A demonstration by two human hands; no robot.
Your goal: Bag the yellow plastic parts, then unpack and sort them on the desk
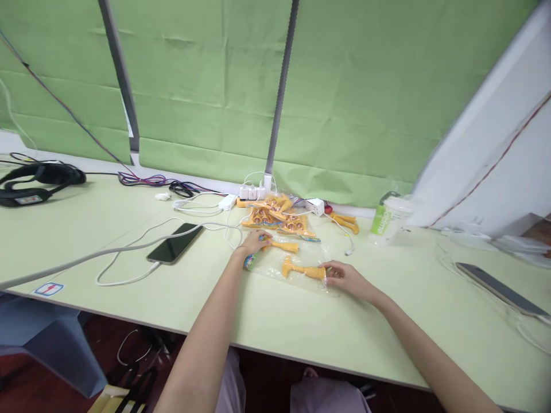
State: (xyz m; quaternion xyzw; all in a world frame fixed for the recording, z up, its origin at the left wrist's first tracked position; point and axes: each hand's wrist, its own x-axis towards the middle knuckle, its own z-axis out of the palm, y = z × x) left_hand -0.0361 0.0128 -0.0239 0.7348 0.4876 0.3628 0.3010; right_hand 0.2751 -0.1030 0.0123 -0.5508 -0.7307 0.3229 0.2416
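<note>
A clear plastic bag with a colourful label lies flat on the table before me. Two yellow plastic pieces are on or in it; I cannot tell which. My left hand has its fingers closed at the bag's upper left part, beside the far yellow piece. With thumb and fingers, my right hand grips the right end of the near yellow piece, which has a T-shaped left end. Behind them is a pile of bagged yellow parts.
A phone with a white cable lies to the left, a headset farther left. Power adapters stand behind the pile. Yellow pieces, a cup and another phone are at right.
</note>
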